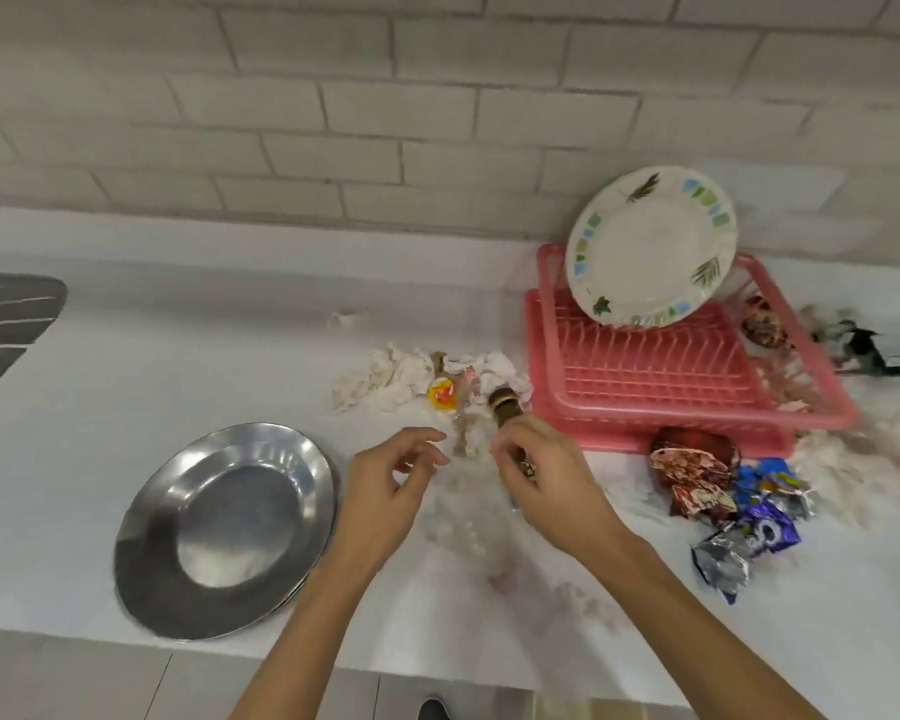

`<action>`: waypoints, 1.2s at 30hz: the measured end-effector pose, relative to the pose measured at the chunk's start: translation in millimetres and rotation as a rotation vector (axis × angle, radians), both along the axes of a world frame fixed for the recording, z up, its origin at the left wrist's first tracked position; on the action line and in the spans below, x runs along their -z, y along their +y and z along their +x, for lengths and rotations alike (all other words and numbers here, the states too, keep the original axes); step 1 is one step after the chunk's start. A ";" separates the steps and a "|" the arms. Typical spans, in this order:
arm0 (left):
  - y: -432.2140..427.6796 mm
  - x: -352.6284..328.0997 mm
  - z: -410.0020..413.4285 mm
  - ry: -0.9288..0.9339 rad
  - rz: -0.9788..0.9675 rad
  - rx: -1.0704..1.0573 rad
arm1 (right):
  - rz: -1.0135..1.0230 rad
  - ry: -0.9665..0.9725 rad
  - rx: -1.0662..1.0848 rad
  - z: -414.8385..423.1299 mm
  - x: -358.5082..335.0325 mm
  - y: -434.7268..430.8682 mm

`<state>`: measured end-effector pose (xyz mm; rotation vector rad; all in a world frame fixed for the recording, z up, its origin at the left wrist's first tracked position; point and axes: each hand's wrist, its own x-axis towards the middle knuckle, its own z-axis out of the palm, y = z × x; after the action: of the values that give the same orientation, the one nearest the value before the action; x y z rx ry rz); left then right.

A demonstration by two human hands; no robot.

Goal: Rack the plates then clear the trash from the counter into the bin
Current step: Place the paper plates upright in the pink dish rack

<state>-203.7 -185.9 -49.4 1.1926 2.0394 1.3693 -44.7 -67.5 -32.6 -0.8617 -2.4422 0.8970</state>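
Head view: a small brown bottle sits in the right hand, whose fingers curl round its lower half, just off the front left corner of the pink rack. Its long axis runs away from the person, dark cap pointing toward the wall and the tissues left of the rack. The left hand hovers farther left, fingers loosely curled, thumb and forefinger apart. A flowered plate stands tilted in the rack's back. Steel plates lie flat on the tabletop, well left of the rack. Crumpled wrappers lie before the rack.
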 end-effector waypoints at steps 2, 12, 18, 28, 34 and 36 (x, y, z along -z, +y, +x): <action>20.7 -3.2 25.6 -0.028 0.010 0.054 | -0.017 0.031 0.076 34.1 -3.4 14.4; 112.5 -25.5 136.0 -0.141 0.059 0.185 | -0.070 0.147 0.318 184.9 -18.5 100.3; 153.5 -49.7 169.5 -0.112 0.105 0.206 | -0.062 0.229 0.294 211.9 -44.2 148.9; 222.9 -77.4 140.8 -0.121 0.057 0.276 | -0.212 0.369 0.428 206.3 -73.0 222.2; 299.2 -69.8 83.8 -0.318 -0.034 0.134 | -0.374 0.238 0.516 181.2 -57.8 278.4; 325.2 -63.3 66.6 -0.359 -0.063 0.113 | -0.416 0.220 0.523 168.1 -53.9 300.6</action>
<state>-137.2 139.3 14.0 0.9407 1.7245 1.3426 123.4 233.0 21.2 -1.3775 -1.7356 1.2234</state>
